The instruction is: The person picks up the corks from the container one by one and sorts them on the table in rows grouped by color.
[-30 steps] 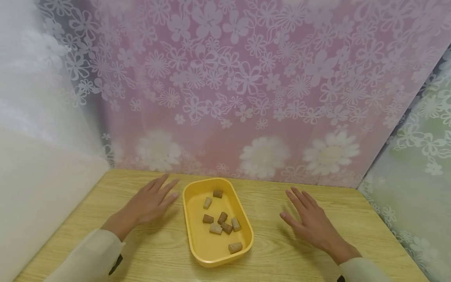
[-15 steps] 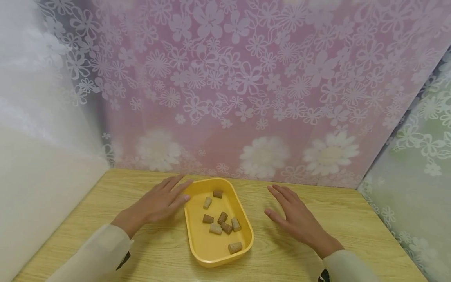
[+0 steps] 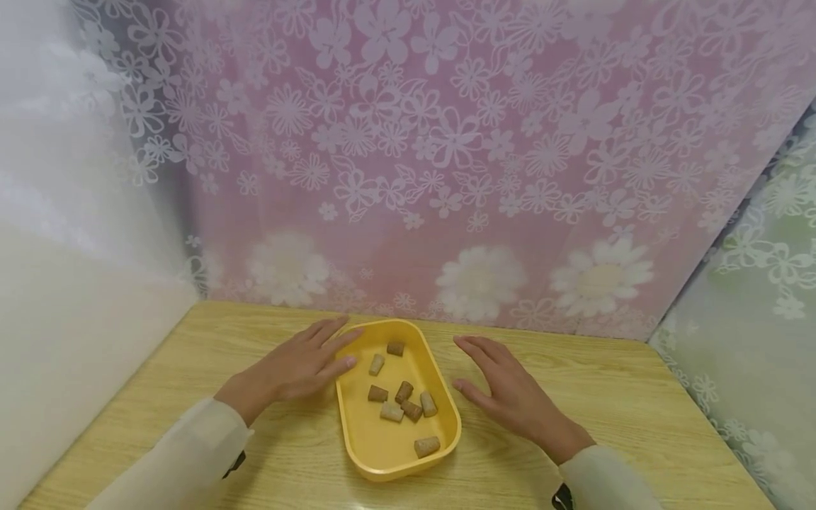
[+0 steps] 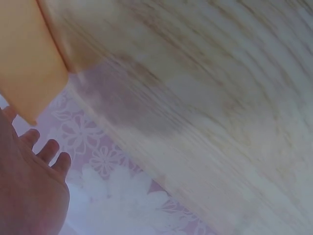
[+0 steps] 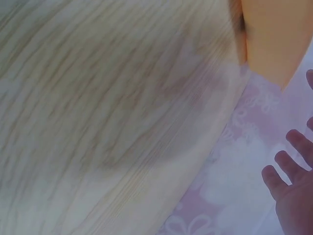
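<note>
A yellow rectangular tub [image 3: 376, 453] stands on the table in the head view, with several corks [image 3: 392, 412] scattered over its floor, some dark brown and some pale. My left hand [image 3: 299, 368] is at the tub's left side, fingers extended, its fingertips and thumb overlapping the left rim. To the right of the tub, my right hand [image 3: 510, 389] hovers with fingers straight and thumb apart, a small gap from the right rim. Both wrist views show the outer wall of the tub [image 4: 29, 58] close to the spread fingers. Neither hand holds anything.
The wood-grain table [image 3: 625, 411] runs back to a pink flowered curtain [image 3: 382, 177]. A white sheet [image 3: 83, 283] borders it on the left, and a pale green flowered sheet [image 3: 752, 340] on the right.
Both hands have moved inward toward the tub: the left hand rightward to the left rim, the right hand leftward, nearer the right rim. Tub and corks keep their places.
</note>
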`<action>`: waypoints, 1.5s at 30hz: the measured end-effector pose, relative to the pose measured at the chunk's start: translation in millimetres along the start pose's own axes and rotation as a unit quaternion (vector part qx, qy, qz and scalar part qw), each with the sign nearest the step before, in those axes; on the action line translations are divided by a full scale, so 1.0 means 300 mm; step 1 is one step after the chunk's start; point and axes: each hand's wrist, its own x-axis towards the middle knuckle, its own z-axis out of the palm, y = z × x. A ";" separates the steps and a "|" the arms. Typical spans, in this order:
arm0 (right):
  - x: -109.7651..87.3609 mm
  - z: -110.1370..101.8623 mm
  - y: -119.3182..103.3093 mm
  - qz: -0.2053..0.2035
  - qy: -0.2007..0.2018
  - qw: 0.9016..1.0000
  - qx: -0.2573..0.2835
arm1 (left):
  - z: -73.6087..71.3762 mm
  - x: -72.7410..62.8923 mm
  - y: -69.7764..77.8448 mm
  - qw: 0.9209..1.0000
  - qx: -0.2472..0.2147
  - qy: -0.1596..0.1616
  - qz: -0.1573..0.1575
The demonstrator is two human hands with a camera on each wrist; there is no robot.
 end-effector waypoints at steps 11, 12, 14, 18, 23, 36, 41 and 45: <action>0.059 0.026 -0.066 -0.025 -0.012 0.999 0.016 | 0.021 0.011 -0.009 1.000 0.002 -0.024 0.001; 0.063 0.028 -0.070 -0.025 -0.015 0.999 0.021 | 0.022 0.012 -0.009 1.000 0.004 -0.024 0.001; 0.069 0.033 -0.077 -0.024 -0.021 0.999 0.030 | 0.023 0.014 -0.009 1.000 0.005 -0.025 0.003; 0.075 0.041 -0.090 -0.026 -0.035 0.998 0.046 | 0.019 0.015 -0.005 1.000 0.011 -0.028 0.005; 0.079 0.054 -0.102 -0.033 -0.051 0.997 0.051 | 0.012 0.014 -0.003 0.999 0.022 -0.033 0.006; 0.101 0.076 -0.138 -0.049 -0.114 0.989 0.084 | 0.018 0.023 -0.005 0.999 0.026 -0.036 0.009; 0.122 0.080 -0.161 -0.058 -0.156 0.980 0.105 | 0.019 0.020 -0.005 0.999 0.022 -0.036 0.002; 0.135 0.092 -0.176 -0.070 -0.186 0.973 0.117 | 0.021 0.021 -0.008 0.999 0.021 -0.039 -0.001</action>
